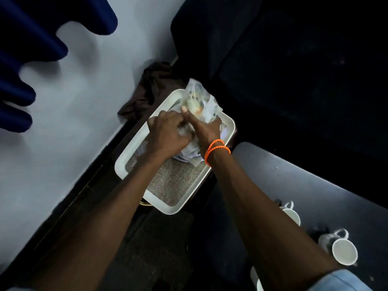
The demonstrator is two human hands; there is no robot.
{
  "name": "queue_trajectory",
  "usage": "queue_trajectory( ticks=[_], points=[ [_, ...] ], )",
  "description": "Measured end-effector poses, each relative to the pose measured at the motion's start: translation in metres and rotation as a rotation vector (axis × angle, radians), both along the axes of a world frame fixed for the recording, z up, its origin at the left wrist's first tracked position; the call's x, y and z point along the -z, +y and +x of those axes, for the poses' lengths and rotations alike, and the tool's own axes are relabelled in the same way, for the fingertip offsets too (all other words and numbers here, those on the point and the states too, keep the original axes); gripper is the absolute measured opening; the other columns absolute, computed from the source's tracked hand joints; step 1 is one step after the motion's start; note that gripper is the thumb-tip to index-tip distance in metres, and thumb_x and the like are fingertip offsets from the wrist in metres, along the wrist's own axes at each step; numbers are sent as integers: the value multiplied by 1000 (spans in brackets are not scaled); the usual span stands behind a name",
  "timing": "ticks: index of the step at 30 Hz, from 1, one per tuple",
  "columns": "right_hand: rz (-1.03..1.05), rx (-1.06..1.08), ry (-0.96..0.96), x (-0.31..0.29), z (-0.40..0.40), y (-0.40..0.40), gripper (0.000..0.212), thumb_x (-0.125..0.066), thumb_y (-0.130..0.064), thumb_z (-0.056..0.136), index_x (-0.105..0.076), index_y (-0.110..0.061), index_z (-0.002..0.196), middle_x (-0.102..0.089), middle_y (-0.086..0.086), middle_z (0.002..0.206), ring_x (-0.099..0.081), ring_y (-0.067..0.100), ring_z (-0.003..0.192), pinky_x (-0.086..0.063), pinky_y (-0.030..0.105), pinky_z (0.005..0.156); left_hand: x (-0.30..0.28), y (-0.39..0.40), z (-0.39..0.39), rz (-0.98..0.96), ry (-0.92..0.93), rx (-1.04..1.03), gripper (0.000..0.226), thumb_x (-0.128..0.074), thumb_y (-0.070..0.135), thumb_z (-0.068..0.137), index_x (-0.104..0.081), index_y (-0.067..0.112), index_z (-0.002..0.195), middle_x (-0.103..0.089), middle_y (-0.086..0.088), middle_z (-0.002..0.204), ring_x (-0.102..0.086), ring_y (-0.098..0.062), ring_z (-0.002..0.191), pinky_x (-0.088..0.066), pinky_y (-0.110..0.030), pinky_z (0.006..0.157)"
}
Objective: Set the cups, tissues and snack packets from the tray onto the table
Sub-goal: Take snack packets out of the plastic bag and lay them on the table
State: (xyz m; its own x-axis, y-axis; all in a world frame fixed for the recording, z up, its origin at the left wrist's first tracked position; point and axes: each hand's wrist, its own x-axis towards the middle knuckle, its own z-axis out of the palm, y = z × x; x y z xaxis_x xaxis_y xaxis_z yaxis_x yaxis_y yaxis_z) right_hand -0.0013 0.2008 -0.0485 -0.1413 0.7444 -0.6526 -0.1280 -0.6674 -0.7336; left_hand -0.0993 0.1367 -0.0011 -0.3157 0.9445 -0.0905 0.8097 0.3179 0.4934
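Observation:
A white tray (134, 148) with a woven mat (172, 183) stands at the middle of the view. Clear snack packets (199, 97) are heaped at its far end. My left hand (168, 133) has its fingers curled round crinkled plastic in the heap. My right hand (206, 129), with orange bands on the wrist, grips a packet from the right, thumb up against it. Two white cups (344, 252) (291, 215) stand on the grey table (315, 181) at the lower right. No tissues can be told apart among the packets.
A brown cloth (151, 89) lies bunched beyond the tray by a pale wall (73, 122). A dark seat (294, 70) fills the upper right. Blue curtain folds (31, 38) hang at the upper left. The tray rests on a dark stand over dark floor.

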Motion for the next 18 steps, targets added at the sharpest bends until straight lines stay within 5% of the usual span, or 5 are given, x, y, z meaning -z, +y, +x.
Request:
queue_trajectory(
  ticks=[3, 6, 11, 15, 18],
  points=[
    [-61, 108, 94, 0, 15, 2, 56, -84, -13, 67, -66, 4, 116, -76, 17, 99, -76, 35, 85, -64, 50, 81, -24, -12, 19, -51, 56, 194, 47, -61, 49, 77, -76, 28, 117, -74, 5, 107, -61, -24, 113, -39, -45, 97],
    [-71, 90, 160, -9, 32, -5, 19, -67, -5, 75, -69, 2, 92, -66, 16, 77, -65, 28, 68, -57, 40, 71, -45, -16, 23, -16, -183, 288, 30, -75, 30, 82, -81, 26, 111, -78, 7, 107, -66, -16, 109, -49, -40, 100],
    [-213, 8, 536, -32, 69, -29, 40, -49, -12, 87, -58, -4, 125, -55, 24, 121, -52, 40, 113, -35, 59, 117, -46, -19, 8, 304, -174, -176, 33, -73, 34, 84, -76, 24, 115, -68, 14, 113, -63, -13, 112, -46, -25, 97],
    [-257, 44, 725, -43, 113, -62, 38, -50, -17, 83, -61, -5, 117, -66, 16, 100, -64, 34, 93, -53, 45, 94, -32, -30, 23, -261, -888, -282, 53, -65, 68, 79, -75, 32, 116, -76, 7, 116, -69, -23, 116, -53, -34, 87],
    [-284, 123, 763, -45, 143, -90, 27, -58, -22, 76, -64, -10, 99, -65, 9, 85, -65, 28, 77, -57, 36, 75, -21, -52, 61, -433, -1144, -107, 60, -65, 80, 80, -77, 35, 118, -78, 1, 120, -74, -23, 113, -59, -41, 90]
  ],
)
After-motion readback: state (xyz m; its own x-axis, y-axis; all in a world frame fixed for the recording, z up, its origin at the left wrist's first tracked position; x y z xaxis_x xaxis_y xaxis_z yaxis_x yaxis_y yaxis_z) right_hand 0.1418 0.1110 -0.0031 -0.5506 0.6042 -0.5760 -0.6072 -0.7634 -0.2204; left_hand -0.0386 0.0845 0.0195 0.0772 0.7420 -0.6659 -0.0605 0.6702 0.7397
